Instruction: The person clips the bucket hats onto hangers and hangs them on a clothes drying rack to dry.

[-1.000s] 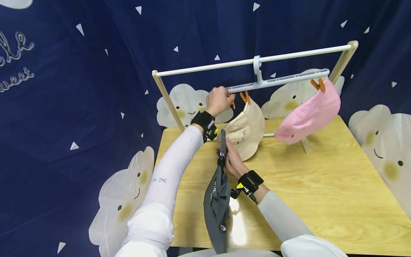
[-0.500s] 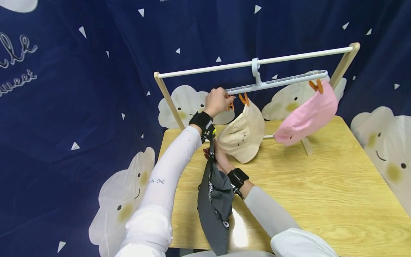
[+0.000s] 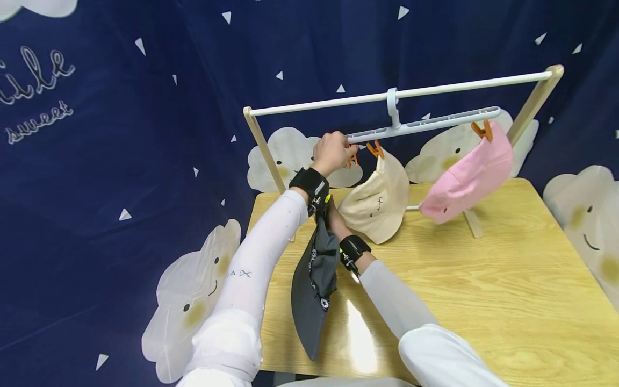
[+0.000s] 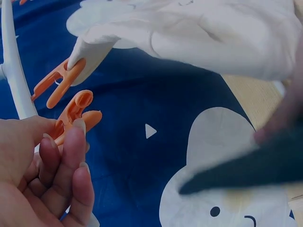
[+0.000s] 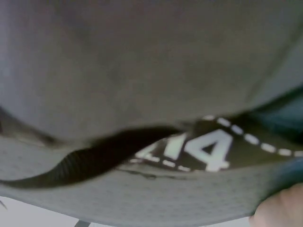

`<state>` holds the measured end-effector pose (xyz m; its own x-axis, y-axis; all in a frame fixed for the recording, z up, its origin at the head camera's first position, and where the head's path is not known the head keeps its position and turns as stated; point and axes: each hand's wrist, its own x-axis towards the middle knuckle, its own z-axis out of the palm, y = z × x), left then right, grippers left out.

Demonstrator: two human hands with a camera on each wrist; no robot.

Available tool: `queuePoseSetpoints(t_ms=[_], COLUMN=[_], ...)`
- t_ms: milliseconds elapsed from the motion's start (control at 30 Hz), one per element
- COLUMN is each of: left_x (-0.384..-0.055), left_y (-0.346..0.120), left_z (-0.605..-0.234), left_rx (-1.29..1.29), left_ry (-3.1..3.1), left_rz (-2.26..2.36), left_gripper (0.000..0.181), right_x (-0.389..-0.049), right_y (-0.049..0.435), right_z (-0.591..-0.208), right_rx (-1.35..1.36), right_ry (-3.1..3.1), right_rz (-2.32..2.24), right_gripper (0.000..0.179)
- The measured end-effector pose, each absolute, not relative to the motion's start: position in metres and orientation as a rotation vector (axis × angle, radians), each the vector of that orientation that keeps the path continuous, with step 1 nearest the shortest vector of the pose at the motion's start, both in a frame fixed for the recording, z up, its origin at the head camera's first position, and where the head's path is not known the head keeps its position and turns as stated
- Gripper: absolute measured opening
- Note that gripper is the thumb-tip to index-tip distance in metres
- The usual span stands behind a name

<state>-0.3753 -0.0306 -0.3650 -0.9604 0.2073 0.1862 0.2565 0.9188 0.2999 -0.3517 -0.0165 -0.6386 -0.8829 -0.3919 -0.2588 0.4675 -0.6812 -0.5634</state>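
My left hand (image 3: 331, 153) is up at the left end of the pale blue hanger (image 3: 411, 128). In the left wrist view its thumb and fingers pinch an orange clothespin (image 4: 75, 112), whose tips stand apart with nothing between them. My right hand (image 3: 336, 221) grips the upper end of a dark grey hat (image 3: 316, 274), which hangs lengthwise below the left wrist. That hat's blurred edge (image 4: 246, 165) comes in from the right in the left wrist view. The right wrist view is filled by its grey cloth (image 5: 142, 71) and a dark band with white print.
Beside the left hand a cream hat (image 3: 379, 199) hangs from another orange clothespin (image 3: 375, 149). A pink hat (image 3: 469, 177) hangs at the hanger's right end. The hanger hooks over a white rod (image 3: 450, 86) on a wooden stand, on a wooden table (image 3: 493, 285).
My right hand has moved left and up with the grey hat, bringing it under the left wrist. The left hand keeps its pinch on the clothespin. The view has shifted slightly.
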Motion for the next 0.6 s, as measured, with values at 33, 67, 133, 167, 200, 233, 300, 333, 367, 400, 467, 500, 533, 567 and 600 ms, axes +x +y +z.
queuePoseSetpoints(t_ms=[33,67,133,167,200,233,300,333,367,400,467,500,533,567,600], left_x=[-0.375,-0.375,-0.374,-0.374,-0.373,-0.373,-0.372,-0.372,-0.372,-0.372,-0.372,-0.372,-0.372,-0.372,-0.371], left_y=[-0.03,-0.03,-0.03,-0.029,-0.028,-0.027,-0.026,-0.025,-0.024,-0.024,-0.024,-0.024,-0.025,-0.026,-0.026], left_z=[-0.365,-0.365,-0.365,-0.365,-0.365,-0.365,-0.364,-0.364,-0.364,-0.364,-0.364,-0.365,-0.365,-0.366,-0.368], left_rx=[-0.351,-0.347,-0.341,-0.342,-0.345,-0.35,-0.366,-0.371,-0.375,-0.376,-0.371,-0.37,-0.368,-0.37,-0.375], left_ry=[-2.925,-2.922,-2.915,-2.912,-2.909,-2.907,-2.904,-2.905,-2.904,-2.904,-2.901,-2.901,-2.9,-2.896,-2.89], left_rz=[-0.487,-0.484,-0.484,-0.485,-0.49,-0.491,-0.49,-0.486,-0.485,-0.484,-0.483,-0.484,-0.487,-0.496,-0.503], left_gripper=[0.054,0.054,0.055,0.055,0.055,0.055,0.055,0.055,0.056,0.056,0.056,0.056,0.057,0.057,0.057], right_x=[-0.342,-0.334,-0.313,-0.306,-0.301,-0.297,-0.293,-0.291,-0.291,-0.292,-0.293,-0.293,-0.294,-0.293,-0.293], right_y=[-0.012,-0.007,0.001,0.006,0.011,0.017,0.028,0.034,0.039,0.044,0.053,0.057,0.06,0.064,0.066], right_z=[-0.62,-0.608,-0.574,-0.565,-0.557,-0.551,-0.546,-0.545,-0.544,-0.545,-0.547,-0.549,-0.55,-0.55,-0.552], right_rx=[0.208,0.186,0.313,0.316,0.334,0.345,0.374,0.402,0.43,0.45,0.477,0.482,0.497,0.504,0.501], right_ry=[0.937,0.962,1.075,1.068,1.034,0.983,0.862,0.785,0.742,0.71,0.683,0.69,0.698,0.736,0.777], right_rz=[-2.481,-2.466,-2.409,-2.407,-2.42,-2.438,-2.474,-2.495,-2.505,-2.515,-2.514,-2.521,-2.513,-2.506,-2.491], right_gripper=[0.066,0.069,0.069,0.069,0.07,0.07,0.069,0.068,0.068,0.069,0.071,0.072,0.072,0.07,0.071])
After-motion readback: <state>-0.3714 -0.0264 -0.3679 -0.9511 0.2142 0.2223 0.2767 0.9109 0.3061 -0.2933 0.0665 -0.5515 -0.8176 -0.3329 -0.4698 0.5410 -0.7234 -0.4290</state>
